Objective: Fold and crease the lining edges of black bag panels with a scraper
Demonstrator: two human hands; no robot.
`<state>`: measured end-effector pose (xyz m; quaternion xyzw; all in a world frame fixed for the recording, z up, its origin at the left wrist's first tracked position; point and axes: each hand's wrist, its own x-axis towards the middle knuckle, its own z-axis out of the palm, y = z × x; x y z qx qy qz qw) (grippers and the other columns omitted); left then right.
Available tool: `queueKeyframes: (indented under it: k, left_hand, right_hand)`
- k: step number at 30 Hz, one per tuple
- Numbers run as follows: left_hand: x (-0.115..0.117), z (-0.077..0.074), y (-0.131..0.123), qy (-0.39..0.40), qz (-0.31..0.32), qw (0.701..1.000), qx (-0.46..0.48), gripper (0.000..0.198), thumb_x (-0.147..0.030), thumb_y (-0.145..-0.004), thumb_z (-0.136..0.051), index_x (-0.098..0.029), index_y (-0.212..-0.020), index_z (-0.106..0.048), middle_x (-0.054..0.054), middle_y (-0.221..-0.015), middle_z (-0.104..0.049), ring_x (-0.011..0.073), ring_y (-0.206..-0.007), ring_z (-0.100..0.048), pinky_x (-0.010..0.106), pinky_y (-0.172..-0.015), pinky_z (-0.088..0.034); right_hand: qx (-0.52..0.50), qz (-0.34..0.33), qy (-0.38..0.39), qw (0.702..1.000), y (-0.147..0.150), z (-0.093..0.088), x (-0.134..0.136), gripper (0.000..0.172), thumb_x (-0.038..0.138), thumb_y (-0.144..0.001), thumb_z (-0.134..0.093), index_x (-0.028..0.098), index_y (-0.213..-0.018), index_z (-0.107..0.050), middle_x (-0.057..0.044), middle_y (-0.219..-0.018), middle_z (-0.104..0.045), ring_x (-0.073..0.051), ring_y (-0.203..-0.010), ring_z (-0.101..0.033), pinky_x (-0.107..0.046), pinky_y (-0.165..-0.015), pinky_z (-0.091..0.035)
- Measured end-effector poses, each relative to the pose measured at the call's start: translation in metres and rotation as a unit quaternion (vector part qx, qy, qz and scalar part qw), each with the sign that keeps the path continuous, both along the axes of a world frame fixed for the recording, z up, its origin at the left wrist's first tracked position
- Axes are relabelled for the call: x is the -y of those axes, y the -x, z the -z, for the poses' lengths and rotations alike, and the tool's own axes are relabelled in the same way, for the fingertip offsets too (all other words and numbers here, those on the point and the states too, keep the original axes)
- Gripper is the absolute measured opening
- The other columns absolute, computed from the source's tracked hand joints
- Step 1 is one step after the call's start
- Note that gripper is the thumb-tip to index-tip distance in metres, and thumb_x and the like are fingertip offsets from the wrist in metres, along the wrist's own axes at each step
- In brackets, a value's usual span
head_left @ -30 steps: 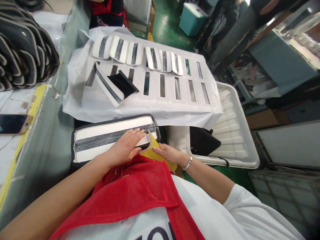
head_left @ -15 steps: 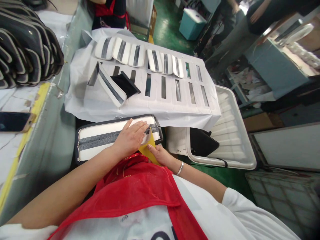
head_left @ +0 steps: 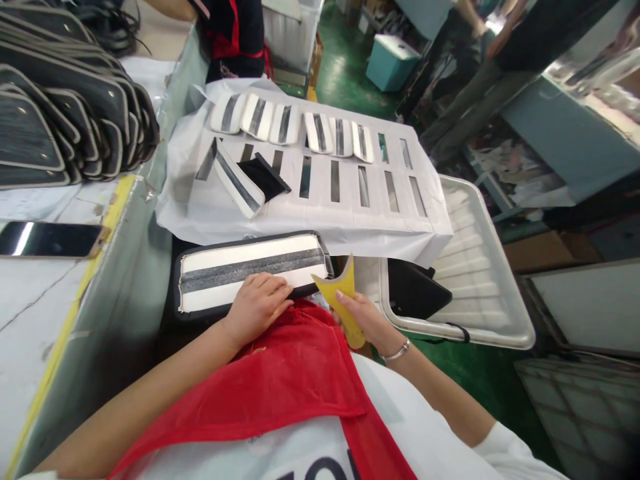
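Observation:
A long padded panel [head_left: 215, 273] lies in front of my red apron, with a white face, a dark grey middle strip and a black rim. My left hand [head_left: 259, 303] is closed over its near edge, fingers together and pointing right; the thumb is mostly hidden. Just off the panel's right end, my right hand [head_left: 367, 320] grips a yellow scraper [head_left: 343, 300] with a flared, curved-in end pointing up and away. That scraper is apart from the panel.
Beyond the panel, a white-covered table [head_left: 313, 220] bears slotted outlines, several small white panels [head_left: 285, 125] and a tilted one with a black flap [head_left: 263, 175]. At right stands a white bin [head_left: 500, 280] holding a black piece [head_left: 417, 290]. Dark panels [head_left: 65, 100] and a phone [head_left: 50, 240] lie left.
My left hand has slid back from the panel's right part to its near edge. My right hand has drawn the yellow scraper rightward, clear of the panel. The view has shifted slightly.

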<state>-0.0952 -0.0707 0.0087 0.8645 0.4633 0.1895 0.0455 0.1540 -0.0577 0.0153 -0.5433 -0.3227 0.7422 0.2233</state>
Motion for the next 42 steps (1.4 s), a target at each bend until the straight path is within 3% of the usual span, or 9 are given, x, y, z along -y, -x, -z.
queueKeyframes:
  k: [8, 20, 23, 26, 28, 32, 38, 42]
  left_hand:
    - [0.0, 0.003, -0.016, -0.045, -0.02, 0.998, -0.031, 0.02, -0.024, -0.09, -0.048, -0.016, -0.098, -0.064, 0.007, -0.095, -0.067, 0.0225, -0.088, -0.054, 0.038, -0.077, -0.04]
    - [-0.003, 0.003, -0.027, 0.022, -0.099, 0.994, 0.046, 0.019, -0.029, -0.088, -0.052, -0.019, -0.081, -0.066, 0.005, -0.084, -0.064, 0.0204, -0.083, -0.053, 0.036, -0.076, -0.043]
    - [0.0, 0.003, -0.021, 0.026, -0.094, 0.993, 0.072, 0.016, -0.028, -0.087, -0.055, -0.017, -0.095, -0.064, 0.007, -0.099, -0.063, 0.021, -0.092, -0.055, 0.035, -0.082, -0.046]
    - [0.01, 0.002, -0.006, -0.002, -0.112, 0.989, 0.096, 0.04, -0.025, -0.086, -0.057, -0.013, -0.123, -0.049, 0.014, -0.121, -0.054, 0.0221, -0.11, -0.052, 0.035, -0.092, -0.045]
    - [0.019, 0.0, 0.008, -0.027, -0.13, 0.989, 0.071, 0.045, -0.026, -0.085, -0.059, -0.014, -0.126, -0.046, 0.014, -0.12, -0.055, 0.0232, -0.112, -0.051, 0.038, -0.095, -0.044]
    - [0.036, -0.003, 0.033, -0.025, -0.155, 0.988, -0.009, 0.023, -0.03, -0.083, -0.061, -0.019, -0.104, -0.062, 0.008, -0.104, -0.063, 0.0238, -0.099, -0.055, 0.041, -0.089, -0.044]
    - [0.042, 0.001, 0.044, -0.039, -0.137, 0.99, -0.004, 0.022, -0.023, -0.085, -0.059, -0.019, -0.106, -0.064, 0.005, -0.101, -0.068, 0.0208, -0.095, -0.055, 0.037, -0.083, -0.042]
    - [0.039, 0.001, 0.044, -0.04, -0.133, 0.99, 0.005, 0.02, -0.023, -0.085, -0.058, -0.02, -0.104, -0.066, 0.004, -0.099, -0.07, 0.0198, -0.094, -0.055, 0.036, -0.084, -0.041]
  right_hand:
    - [-0.007, 0.076, -0.008, 0.997, -0.014, 0.024, 0.006, 0.038, 0.048, -0.067, -0.072, 0.015, -0.072, -0.056, 0.003, -0.053, -0.054, -0.008, -0.041, -0.048, -0.02, -0.04, -0.039]
    - [-0.02, 0.043, -0.026, 0.999, -0.012, 0.025, 0.011, 0.036, 0.047, -0.067, -0.072, 0.014, -0.073, -0.058, 0.002, -0.056, -0.056, -0.009, -0.047, -0.049, -0.022, -0.048, -0.039]
    - [-0.014, 0.018, -0.054, 0.998, -0.014, 0.022, 0.01, 0.033, 0.045, -0.07, -0.07, 0.015, -0.079, -0.06, 0.001, -0.062, -0.059, -0.01, -0.051, -0.05, -0.023, -0.051, -0.04]
    - [0.014, -0.025, -0.092, 0.995, -0.018, 0.016, 0.005, 0.031, 0.044, -0.071, -0.068, 0.015, -0.076, -0.059, 0.001, -0.06, -0.057, -0.011, -0.052, -0.05, -0.024, -0.051, -0.04]
    - [0.036, -0.058, -0.119, 0.991, -0.02, 0.01, 0.0, 0.03, 0.045, -0.072, -0.067, 0.016, -0.073, -0.058, 0.001, -0.058, -0.056, -0.011, -0.052, -0.049, -0.024, -0.051, -0.039]
    - [0.073, -0.122, -0.204, 0.969, -0.02, -0.005, -0.013, 0.027, 0.043, -0.076, -0.062, 0.016, -0.073, -0.058, -0.001, -0.063, -0.058, -0.013, -0.059, -0.052, -0.025, -0.056, -0.042]
    - [0.204, -0.209, -0.312, 0.904, -0.009, -0.018, -0.028, 0.029, 0.041, -0.081, -0.056, 0.016, -0.096, -0.061, -0.006, -0.09, -0.067, -0.02, -0.078, -0.06, -0.029, -0.068, -0.046]
    - [0.272, -0.217, -0.322, 0.881, 0.002, -0.016, -0.031, 0.031, 0.043, -0.081, -0.053, 0.015, -0.091, -0.062, -0.006, -0.077, -0.066, -0.019, -0.067, -0.059, -0.028, -0.06, -0.044]
